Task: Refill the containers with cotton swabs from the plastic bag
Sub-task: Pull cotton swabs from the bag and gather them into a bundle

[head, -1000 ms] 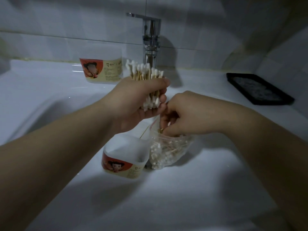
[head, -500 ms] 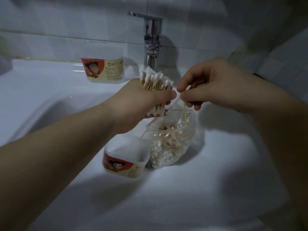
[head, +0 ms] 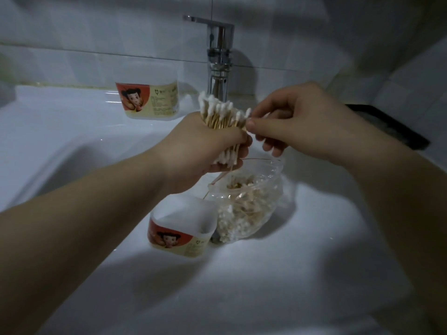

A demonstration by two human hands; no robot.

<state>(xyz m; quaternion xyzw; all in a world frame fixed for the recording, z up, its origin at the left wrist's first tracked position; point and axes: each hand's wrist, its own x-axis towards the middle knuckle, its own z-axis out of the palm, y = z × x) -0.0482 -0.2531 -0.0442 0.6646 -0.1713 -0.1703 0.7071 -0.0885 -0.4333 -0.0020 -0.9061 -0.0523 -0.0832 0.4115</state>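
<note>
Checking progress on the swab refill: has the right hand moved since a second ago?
Yes. The right hand rose out of the plastic bag toward the faucet, and now pinches swabs against the bundle in the left hand.

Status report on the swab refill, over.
Left hand grips swab bundle. Right hand pinches loose swabs beside it. Near container open beside plastic bag, no swabs seen inside. Nothing blocking it.
</note>
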